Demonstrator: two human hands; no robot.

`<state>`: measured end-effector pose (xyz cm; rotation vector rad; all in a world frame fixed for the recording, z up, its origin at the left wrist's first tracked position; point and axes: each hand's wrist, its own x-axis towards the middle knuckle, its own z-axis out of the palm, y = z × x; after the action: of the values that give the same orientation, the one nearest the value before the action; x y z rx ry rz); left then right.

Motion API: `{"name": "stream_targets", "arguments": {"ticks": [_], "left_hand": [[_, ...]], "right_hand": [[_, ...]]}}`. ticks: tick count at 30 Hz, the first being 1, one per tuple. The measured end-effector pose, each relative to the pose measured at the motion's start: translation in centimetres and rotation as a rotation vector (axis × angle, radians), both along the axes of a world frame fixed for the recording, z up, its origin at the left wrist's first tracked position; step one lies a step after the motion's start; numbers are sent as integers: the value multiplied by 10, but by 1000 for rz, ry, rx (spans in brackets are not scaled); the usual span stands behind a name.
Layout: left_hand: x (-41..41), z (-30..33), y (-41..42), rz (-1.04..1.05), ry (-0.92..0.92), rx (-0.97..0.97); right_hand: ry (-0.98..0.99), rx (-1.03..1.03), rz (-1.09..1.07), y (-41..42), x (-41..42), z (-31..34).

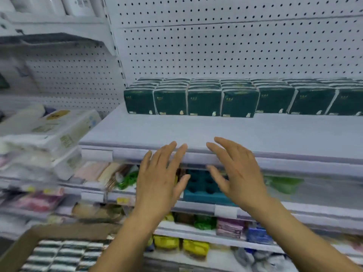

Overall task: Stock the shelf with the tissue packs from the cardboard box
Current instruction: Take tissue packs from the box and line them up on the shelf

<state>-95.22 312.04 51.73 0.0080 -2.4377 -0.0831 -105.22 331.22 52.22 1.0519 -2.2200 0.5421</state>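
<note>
We are holding both hands out in front of the white metal shelf, palms facing each other, gripping nothing. Our left hand is hanging just below the shelf's front edge, its fingers straight and slightly spread, tips reaching up to that edge. Our right hand is mirroring it just beside, fingers loosely extended and spread wide, tips overlapping the shelf's front lip; we cannot tell whether they are touching it. At the back of the shelf, dark green plastic-wrapped tissue packs are standing upright in a close row against the white pegboard wall. Well below the shelf, at the lower left, the brown cardboard box is sitting open with more packs stacked inside.
</note>
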Motion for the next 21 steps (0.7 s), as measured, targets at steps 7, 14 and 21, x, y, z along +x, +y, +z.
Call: {"name": "stream_targets", "arguments": {"ticks": [7,14,21], "left_hand": [[87,-52,-50,160,-150,80],[165,-100,-148,284,-390,115],[235,-156,-251,221,-636,246]], "right_hand": [[-64,83,103,-62,69,-43],[-255,242,129,-163,135,-101],[-497,297,210,-243,205,-167]]}}
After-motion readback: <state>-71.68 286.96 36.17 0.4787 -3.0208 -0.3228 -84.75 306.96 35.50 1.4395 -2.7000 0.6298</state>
